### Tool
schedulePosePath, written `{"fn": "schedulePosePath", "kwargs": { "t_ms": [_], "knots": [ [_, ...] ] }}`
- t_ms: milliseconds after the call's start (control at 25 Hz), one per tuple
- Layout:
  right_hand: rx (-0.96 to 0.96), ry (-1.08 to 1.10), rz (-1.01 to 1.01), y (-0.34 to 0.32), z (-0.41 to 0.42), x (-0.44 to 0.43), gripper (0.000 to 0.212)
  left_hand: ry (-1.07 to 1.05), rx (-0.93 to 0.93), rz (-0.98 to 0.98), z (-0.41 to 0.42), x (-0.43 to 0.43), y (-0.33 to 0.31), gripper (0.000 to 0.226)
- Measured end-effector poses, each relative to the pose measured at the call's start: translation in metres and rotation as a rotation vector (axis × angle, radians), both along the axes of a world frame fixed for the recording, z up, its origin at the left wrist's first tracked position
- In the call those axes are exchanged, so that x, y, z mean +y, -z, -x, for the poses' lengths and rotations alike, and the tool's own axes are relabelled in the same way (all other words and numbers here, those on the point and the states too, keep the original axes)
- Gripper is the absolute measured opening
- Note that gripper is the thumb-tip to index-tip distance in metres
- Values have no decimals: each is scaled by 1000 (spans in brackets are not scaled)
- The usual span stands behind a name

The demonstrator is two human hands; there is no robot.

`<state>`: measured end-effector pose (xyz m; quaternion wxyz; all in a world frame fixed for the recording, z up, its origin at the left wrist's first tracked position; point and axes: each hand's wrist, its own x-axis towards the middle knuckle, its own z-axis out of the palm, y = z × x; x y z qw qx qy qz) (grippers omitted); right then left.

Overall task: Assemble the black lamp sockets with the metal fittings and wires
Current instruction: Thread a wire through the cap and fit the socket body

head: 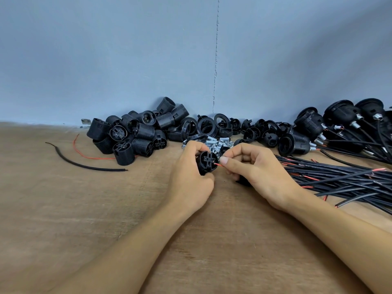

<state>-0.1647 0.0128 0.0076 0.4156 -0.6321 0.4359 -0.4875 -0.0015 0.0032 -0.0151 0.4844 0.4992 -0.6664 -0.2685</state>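
Wooden tabletop (pixel 106 209) below: left hand (pixel 191 179) grips a black socket (pixel 206 163) just above it, right hand (pixel 250 166) pinching a red wire (pixel 218 165) at its terminal. Socket seems light and rigid; wire floppy, best pinched near its tip

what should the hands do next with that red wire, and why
Probably ease the red wire tip into a terminal slot on the socket. The left hand grips the socket with its cross-shaped end facing the camera, and the right hand pinches the wire with its tip right at that end, seemingly not yet seated.
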Motion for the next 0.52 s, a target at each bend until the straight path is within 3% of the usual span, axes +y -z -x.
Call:
{"fn": "schedulePosePath", "kwargs": {
  "t_ms": [520],
  "knots": [
    [60,-59,-47,-1,2,0,27,1,-16,64,1,2,-2,47]
  ]
}}
